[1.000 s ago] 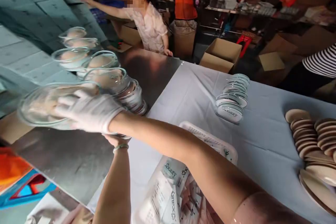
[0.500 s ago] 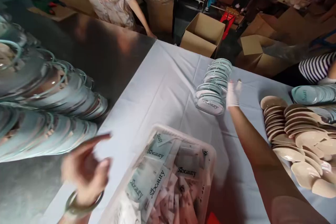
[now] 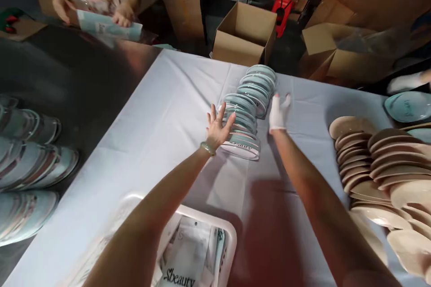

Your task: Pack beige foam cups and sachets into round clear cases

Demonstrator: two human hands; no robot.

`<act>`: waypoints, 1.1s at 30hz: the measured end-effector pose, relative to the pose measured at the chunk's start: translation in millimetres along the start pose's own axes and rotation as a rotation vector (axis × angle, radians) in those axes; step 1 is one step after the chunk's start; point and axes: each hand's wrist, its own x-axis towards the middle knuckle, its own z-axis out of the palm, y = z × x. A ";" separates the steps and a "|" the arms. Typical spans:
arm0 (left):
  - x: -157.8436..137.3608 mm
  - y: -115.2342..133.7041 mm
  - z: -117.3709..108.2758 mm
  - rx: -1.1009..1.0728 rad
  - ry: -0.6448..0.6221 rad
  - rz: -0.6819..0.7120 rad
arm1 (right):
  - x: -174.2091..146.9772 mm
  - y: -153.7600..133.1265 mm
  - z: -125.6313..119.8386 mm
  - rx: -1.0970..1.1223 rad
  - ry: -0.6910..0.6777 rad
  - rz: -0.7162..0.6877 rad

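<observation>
Head view: both hands reach out to a leaning row of round teal-lidded compacts (image 3: 251,98) lying mid-tabletop, toward the far edge. Left hand (image 3: 218,126) bare, fingers spread, palm against the near-left side of the row (bracelet on the wrist). Right hand (image 3: 278,111) in a white glove, fingers extended and open, just beside the right side of the row; contact there unclear. Neither hand grips anything. Tabletop (image 3: 175,112) carries a white cloth. Near edge: white bin (image 3: 227,244) holding printed sachets. Right edge: overlapping beige round pads (image 3: 370,161). Left, on the bare metal part: more rows of clear-lidded compacts (image 3: 30,152). Beyond the far edge: open cardboard box (image 3: 244,31) on the floor. Far-left corner: another person's hands hold a teal carton (image 3: 107,27).
</observation>
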 end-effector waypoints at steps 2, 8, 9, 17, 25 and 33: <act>-6.4 -7.0 -10.1 0.058 -0.023 0.165 | 37.9 -26.7 1.1 -0.136 -0.043 -0.046; 38.2 -4.1 -23.7 0.165 0.003 0.267 | 112.9 -80.5 46.3 -0.398 -0.404 -0.076; 47.4 -5.3 -19.0 0.142 -0.004 0.259 | 111.9 -78.8 53.3 -0.436 -0.440 -0.077; -7.5 -7.0 37.2 -0.002 -0.063 0.184 | 52.6 -59.8 41.9 -0.481 -0.498 -0.100; -191.0 25.9 99.2 0.113 -0.194 -0.007 | -78.3 -19.1 -92.1 -0.630 -0.518 -0.068; -457.3 -1.7 150.2 0.108 -0.226 -0.046 | -283.0 0.5 -250.1 -0.718 -0.663 -0.068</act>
